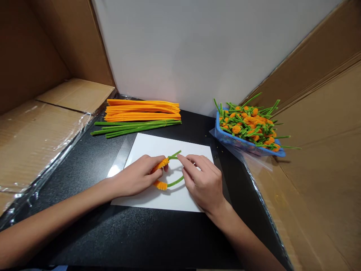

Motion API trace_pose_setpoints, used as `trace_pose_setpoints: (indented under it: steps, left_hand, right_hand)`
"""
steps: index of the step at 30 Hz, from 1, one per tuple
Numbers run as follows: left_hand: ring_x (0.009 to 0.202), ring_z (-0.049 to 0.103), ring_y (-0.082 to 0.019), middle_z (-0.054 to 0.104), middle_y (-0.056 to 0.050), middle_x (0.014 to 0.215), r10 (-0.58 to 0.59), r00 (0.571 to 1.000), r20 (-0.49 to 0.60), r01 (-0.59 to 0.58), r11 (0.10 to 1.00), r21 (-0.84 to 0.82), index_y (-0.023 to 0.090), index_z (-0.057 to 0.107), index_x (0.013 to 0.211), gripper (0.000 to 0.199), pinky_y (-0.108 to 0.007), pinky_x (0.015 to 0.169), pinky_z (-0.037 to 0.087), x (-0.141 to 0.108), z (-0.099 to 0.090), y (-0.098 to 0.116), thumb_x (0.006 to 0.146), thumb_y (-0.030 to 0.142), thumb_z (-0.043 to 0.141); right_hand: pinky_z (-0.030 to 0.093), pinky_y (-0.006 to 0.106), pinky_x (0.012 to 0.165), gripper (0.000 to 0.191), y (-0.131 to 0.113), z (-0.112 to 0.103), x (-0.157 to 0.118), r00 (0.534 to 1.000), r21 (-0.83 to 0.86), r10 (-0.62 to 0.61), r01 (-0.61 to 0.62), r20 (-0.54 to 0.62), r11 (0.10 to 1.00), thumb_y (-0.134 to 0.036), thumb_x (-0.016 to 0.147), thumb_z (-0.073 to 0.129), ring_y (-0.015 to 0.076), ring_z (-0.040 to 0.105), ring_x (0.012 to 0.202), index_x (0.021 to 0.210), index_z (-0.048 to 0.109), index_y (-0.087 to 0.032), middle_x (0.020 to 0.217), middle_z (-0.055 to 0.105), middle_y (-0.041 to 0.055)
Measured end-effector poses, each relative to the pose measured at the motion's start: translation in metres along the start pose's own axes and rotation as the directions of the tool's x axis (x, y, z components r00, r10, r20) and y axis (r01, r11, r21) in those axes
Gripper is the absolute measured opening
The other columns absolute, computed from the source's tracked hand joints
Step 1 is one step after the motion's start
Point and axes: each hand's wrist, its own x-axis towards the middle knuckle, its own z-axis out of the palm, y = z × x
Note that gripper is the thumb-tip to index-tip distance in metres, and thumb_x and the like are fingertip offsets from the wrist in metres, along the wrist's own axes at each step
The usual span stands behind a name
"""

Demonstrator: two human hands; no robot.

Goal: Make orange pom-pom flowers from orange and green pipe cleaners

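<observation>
Over a white sheet (135, 200) on the black table, my left hand (142, 173) pinches an orange coil of pipe cleaner (161, 185) threaded on a green pipe cleaner (175, 182). The green stem bends round in a loop from the coil's lower end. My right hand (204, 178) is closed on the green stem at the right side of the loop, its fingertips near the short green ends that stick out above the coil. Part of the coil is hidden under my left fingers, and part of the stem lies behind my right fingers.
Bundles of orange pipe cleaners (142, 110) and loose green pipe cleaners (135, 128) lie at the back left. A blue basket (239, 143) heaped with orange and green pipe-cleaner pieces stands at the back right. Cardboard walls (321, 131) flank the table.
</observation>
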Motion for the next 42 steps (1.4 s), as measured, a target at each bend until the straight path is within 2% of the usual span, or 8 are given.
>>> trace_pose_setpoints:
  steps: [8,12,16,23,32,42]
  left_hand:
    - [0.064,0.052,-0.015,0.06,0.002,0.073,-0.008,1.0,0.002,0.008,1.0,-0.012,0.019,0.063,0.098,0.022,-0.026,0.064,0.038,0.0021,-0.0037,-0.0025,0.093,0.024,0.042]
    - [0.064,0.053,-0.014,0.06,0.002,0.073,-0.002,0.999,0.04,0.001,1.0,0.01,0.02,0.062,0.098,0.022,-0.025,0.065,0.038,0.0014,-0.0042,-0.0009,0.094,0.024,0.041]
    - [0.065,0.055,-0.016,0.059,0.001,0.071,0.018,0.998,0.053,-0.022,0.997,0.079,0.02,0.061,0.1,0.023,-0.026,0.065,0.038,0.0006,-0.0049,0.0006,0.093,0.023,0.04]
    - [0.06,0.052,-0.017,0.058,0.0,0.068,0.028,0.994,0.108,-0.052,0.973,0.224,0.019,0.059,0.097,0.019,-0.028,0.061,0.034,0.0024,-0.0024,0.0011,0.091,0.022,0.041]
    - [0.061,0.054,-0.015,0.057,0.002,0.067,0.057,0.995,0.076,-0.068,0.987,0.149,0.02,0.059,0.097,0.019,-0.026,0.062,0.035,0.0029,-0.0049,-0.0007,0.093,0.022,0.04]
    - [0.062,0.054,-0.015,0.061,0.001,0.069,0.077,0.991,0.11,-0.092,0.987,0.135,0.02,0.06,0.097,0.02,-0.027,0.062,0.035,0.002,-0.0028,0.0007,0.092,0.021,0.041]
  right_hand:
    - [0.05,0.03,0.073,0.028,-0.0015,-0.0031,-0.0015,1.0,0.002,-0.001,0.001,0.017,1.0,-0.006,0.09,0.054,0.0188,0.066,0.08,0.111,0.07,-0.015,0.092,0.073,0.0077]
    - [0.05,0.029,0.071,0.027,-0.0039,-0.0043,-0.0001,0.999,-0.027,-0.031,0.032,0.016,0.999,-0.006,0.09,0.054,0.0185,0.066,0.077,0.109,0.071,-0.014,0.09,0.072,0.0081]
    - [0.05,0.03,0.07,0.025,-0.0047,-0.0055,0.0014,0.999,-0.053,-0.054,0.054,0.001,0.997,-0.005,0.09,0.055,0.0185,0.064,0.073,0.107,0.072,-0.011,0.087,0.072,0.0091]
    - [0.051,0.031,0.072,0.026,-0.0055,-0.0049,-0.0001,0.998,-0.037,-0.052,0.053,0.029,0.998,-0.005,0.092,0.052,0.0199,0.065,0.079,0.108,0.071,-0.01,0.09,0.072,0.0101]
    - [0.049,0.032,0.071,0.026,-0.0025,-0.0061,0.0016,0.996,-0.004,-0.07,0.07,0.053,0.998,-0.005,0.093,0.049,0.0193,0.061,0.076,0.102,0.072,-0.011,0.09,0.071,0.0107]
    - [0.047,0.031,0.071,0.026,-0.0024,-0.0076,0.0029,0.993,0.0,-0.075,0.076,0.093,0.997,-0.006,0.094,0.046,0.0188,0.057,0.075,0.1,0.071,-0.012,0.089,0.069,0.0107]
